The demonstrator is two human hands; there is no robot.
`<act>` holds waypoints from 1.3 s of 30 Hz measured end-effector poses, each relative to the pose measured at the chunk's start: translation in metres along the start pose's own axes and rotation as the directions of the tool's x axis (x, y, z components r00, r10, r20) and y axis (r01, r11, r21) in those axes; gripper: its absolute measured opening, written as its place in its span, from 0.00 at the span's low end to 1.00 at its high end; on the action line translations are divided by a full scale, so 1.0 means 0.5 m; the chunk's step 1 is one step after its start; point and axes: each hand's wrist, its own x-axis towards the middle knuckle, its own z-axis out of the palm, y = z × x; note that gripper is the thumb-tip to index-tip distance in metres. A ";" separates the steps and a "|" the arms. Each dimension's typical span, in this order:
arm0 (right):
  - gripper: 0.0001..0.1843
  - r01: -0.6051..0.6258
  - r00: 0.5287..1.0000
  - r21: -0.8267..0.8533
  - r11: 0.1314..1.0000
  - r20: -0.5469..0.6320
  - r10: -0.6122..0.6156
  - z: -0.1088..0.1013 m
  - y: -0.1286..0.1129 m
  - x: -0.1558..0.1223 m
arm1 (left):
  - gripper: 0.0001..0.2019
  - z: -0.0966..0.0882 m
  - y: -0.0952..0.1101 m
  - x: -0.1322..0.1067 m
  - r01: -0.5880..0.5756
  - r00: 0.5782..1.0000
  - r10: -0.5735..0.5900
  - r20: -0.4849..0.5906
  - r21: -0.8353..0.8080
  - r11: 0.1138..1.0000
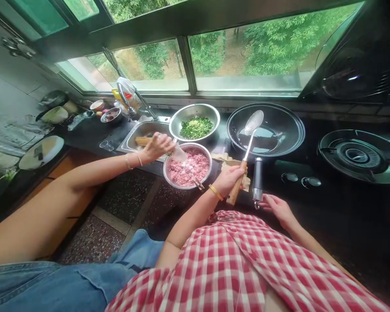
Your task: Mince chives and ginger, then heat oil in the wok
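Note:
My left hand (229, 178) is closed round the wooden handle of a metal wok spatula (255, 122), whose blade is raised over the black wok (298, 132). A little shiny liquid lies in the bottom of the wok. My right hand (278, 211) is at the end of the wok's handle (258, 180), fingers loosely extended and not wrapped round it; whether they touch it I cannot tell. To the left, a co-worker's hand (160, 146) holds a clear, pale item (179, 154) over a metal bowl (167, 178) of minced meat (189, 170). Chopsticks (199, 184) rest in that bowl.
Behind the meat stands a metal bowl (217, 117) of chopped greens (196, 128). A sink (130, 141) with a tap (125, 97) lies to the left. A gas burner (356, 154) and two knobs (300, 179) are on the right. Windows run along the back.

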 end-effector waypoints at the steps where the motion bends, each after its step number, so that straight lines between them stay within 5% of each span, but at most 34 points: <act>1: 0.20 -0.001 1.000 0.019 1.000 -0.018 0.002 0.000 0.001 -0.004 | 0.21 -0.001 0.000 -0.001 0.006 1.000 -0.006 0.005 -0.001 1.000; 20: 0.10 -0.058 0.996 0.301 0.952 -0.050 0.076 0.073 -0.031 -0.064 | 0.18 -0.032 -0.005 0.002 0.038 0.993 -0.030 0.111 -0.074 0.996; 33: 0.10 -0.011 0.986 0.533 0.846 -0.134 0.097 0.094 -0.043 -0.075 | 0.27 -0.058 0.008 -0.022 0.066 0.968 -0.046 0.247 -0.070 0.995; 36: 0.13 -0.050 0.992 0.583 0.811 -0.066 0.108 0.110 -0.074 -0.072 | 0.28 -0.060 0.010 -0.028 0.066 0.973 -0.052 0.223 -0.059 0.996; 39: 0.20 -0.145 0.988 0.685 0.714 0.138 0.069 0.120 -0.113 -0.054 | 0.27 -0.059 0.014 -0.028 0.043 0.986 -0.037 0.165 -0.036 0.998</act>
